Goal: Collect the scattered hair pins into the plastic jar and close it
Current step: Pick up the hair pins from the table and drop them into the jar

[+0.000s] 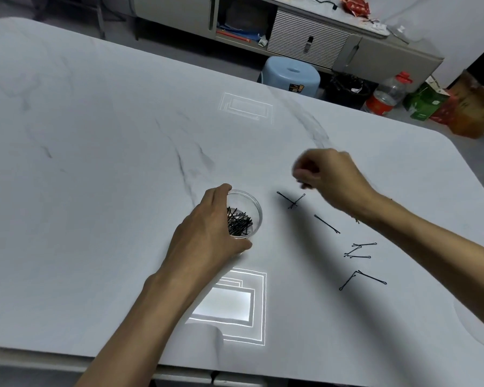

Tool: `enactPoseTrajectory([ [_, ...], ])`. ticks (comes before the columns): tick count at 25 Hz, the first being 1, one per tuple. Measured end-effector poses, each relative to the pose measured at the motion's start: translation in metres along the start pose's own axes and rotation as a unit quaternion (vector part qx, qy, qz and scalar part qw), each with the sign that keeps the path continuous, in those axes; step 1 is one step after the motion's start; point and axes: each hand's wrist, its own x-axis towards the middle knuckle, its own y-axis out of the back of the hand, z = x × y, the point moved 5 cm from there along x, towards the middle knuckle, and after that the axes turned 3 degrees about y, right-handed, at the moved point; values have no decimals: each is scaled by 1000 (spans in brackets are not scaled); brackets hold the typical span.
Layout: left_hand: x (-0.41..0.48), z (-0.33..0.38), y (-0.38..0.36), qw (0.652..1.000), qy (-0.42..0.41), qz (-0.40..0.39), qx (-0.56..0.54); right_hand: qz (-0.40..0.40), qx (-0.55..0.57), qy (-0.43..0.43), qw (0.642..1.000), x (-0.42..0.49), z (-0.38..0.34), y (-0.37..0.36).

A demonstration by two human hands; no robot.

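Jar (259,211) left of pins (327,224), on table (95,135).

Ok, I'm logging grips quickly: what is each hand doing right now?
Left hand: holds the open jar of hair pins.
Right hand: fingers curled, blurred; cannot tell if it pinches a pin.

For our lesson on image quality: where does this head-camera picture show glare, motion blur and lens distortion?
Head view: glare in the bright light patch on the table near its front edge; the right hand is smeared by motion blur, while the left hand gripping the jar is sharp; the table's edges bow, a wide-angle effect.
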Motion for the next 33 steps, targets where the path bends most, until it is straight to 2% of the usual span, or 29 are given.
enactPoseTrajectory([
  [2, 0, 1, -1, 1000, 2, -3, 2, -22, -71, -174, 982, -6, 46, -4],
  [3, 0, 1, -1, 1000, 2, -4, 2, -40, -76, -218, 972, -9, 58, -14],
  [5, -1, 2, -1, 1000, 2, -5, -1, -28, -45, -224, 973, -8, 58, -35],
  [8, -1, 2, -1, 1000, -1, -2, 2, 20, -17, -171, 985, 2, 49, -52],
  [12, -1, 1, -2, 1000, 0, -6, -1, 38, -65, -90, 993, 4, 46, -53],
  [17, -2, 3, -2, 1000, -5, -7, -1, -48, -226, 33, 973, -5, 31, -60],
  [18, -2, 3, -2, 1000, -6, -7, -1, -53, -207, 39, 976, -7, 26, -55],
  [20, -2, 4, -3, 1000, -8, -8, -1, -48, -66, 20, 996, -10, 12, -40],
  [22, -2, 6, -5, 1000, -10, -9, -1, -47, 53, 12, 997, -15, -8, -28],
  [23, -2, 8, -7, 1000, -12, -8, 0, -48, 75, 24, 996, -18, -21, -24],
  [25, -2, 12, -10, 1000, -17, -10, 2, -82, 73, 93, 990, -31, -45, -26],
  [27, -2, 17, -14, 1000, -25, -18, 2, -115, -25, 188, 975, -45, -62, -32],
  [28, -2, 20, -17, 999, -28, -22, 1, -92, -53, 210, 972, -48, -57, -31],
  [30, -4, 24, -22, 999, -33, -26, 0, -15, -13, 147, 989, -46, -20, -14],
  [32, -6, 27, -26, 999, -37, -32, 0, 35, 12, 11, 999, -50, 35, 0],
  [33, -7, 29, -28, 999, -38, -36, 0, 30, -6, -53, 998, -54, 62, 2],
])
